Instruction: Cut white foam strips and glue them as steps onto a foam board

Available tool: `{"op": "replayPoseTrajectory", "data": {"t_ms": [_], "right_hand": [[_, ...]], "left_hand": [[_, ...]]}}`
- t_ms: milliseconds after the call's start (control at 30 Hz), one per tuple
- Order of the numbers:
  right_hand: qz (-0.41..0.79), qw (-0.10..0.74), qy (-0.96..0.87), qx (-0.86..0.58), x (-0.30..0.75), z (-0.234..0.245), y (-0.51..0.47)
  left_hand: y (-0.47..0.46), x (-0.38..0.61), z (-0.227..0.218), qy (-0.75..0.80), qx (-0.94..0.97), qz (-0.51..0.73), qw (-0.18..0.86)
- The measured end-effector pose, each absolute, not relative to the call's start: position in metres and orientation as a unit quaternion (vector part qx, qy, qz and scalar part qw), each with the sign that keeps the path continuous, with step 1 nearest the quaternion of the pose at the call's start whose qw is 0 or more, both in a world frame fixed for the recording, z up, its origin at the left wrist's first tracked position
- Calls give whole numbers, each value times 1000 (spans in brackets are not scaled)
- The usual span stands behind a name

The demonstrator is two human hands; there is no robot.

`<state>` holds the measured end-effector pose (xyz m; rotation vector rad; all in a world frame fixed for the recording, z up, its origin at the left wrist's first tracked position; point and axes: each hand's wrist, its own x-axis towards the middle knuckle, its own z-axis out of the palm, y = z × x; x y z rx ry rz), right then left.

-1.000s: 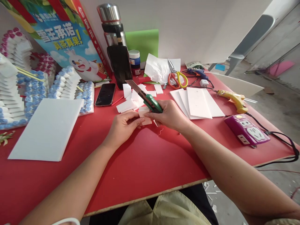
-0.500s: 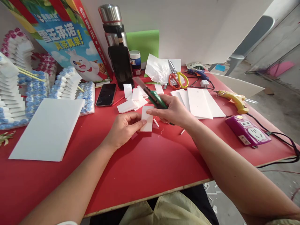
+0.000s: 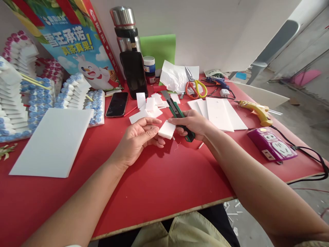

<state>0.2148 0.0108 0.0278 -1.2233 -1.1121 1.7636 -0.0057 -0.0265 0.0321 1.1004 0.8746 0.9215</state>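
Between my two hands is a small white foam board piece point(image 3: 167, 129), tilted and lifted off the table. My left hand point(image 3: 140, 139) pinches its left edge between thumb and fingers. A green and black utility knife point(image 3: 177, 111) lies in my right hand point(image 3: 191, 124), its blade out and pointing up and to the left. The right fingertips are also at the foam piece's right edge. Just beyond the hands, several small white foam pieces point(image 3: 150, 105) lie in a loose heap. Thin white scraps point(image 3: 200, 145) rest on the red table point(image 3: 164, 181).
Scissors point(image 3: 195, 88), crumpled white paper point(image 3: 171, 76) and a thermos point(image 3: 128, 44) stand or lie at the back. On the right are white boards point(image 3: 218, 113), a yellow glue gun point(image 3: 257, 111) and a purple power strip point(image 3: 271, 144). A phone point(image 3: 117, 104) and large white sheet point(image 3: 51, 144) are left.
The foam piece has been raised and tipped from near upright to a slant. My right hand has turned the knife, bringing its blade lower and nearer. The left fingers have spread somewhat.
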Motion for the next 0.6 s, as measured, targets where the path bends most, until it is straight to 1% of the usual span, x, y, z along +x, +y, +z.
{"op": "replayPoseTrajectory", "data": {"t_ms": [167, 467, 600], "right_hand": [[696, 369, -420, -450, 213, 25, 11], [667, 412, -423, -454, 208, 22, 8], [645, 434, -415, -473, 207, 20, 10]], "left_hand": [[-27, -5, 28, 367, 481, 428, 671], [-27, 1, 19, 382, 490, 480, 619], [-27, 0, 15, 397, 518, 491, 577]]}}
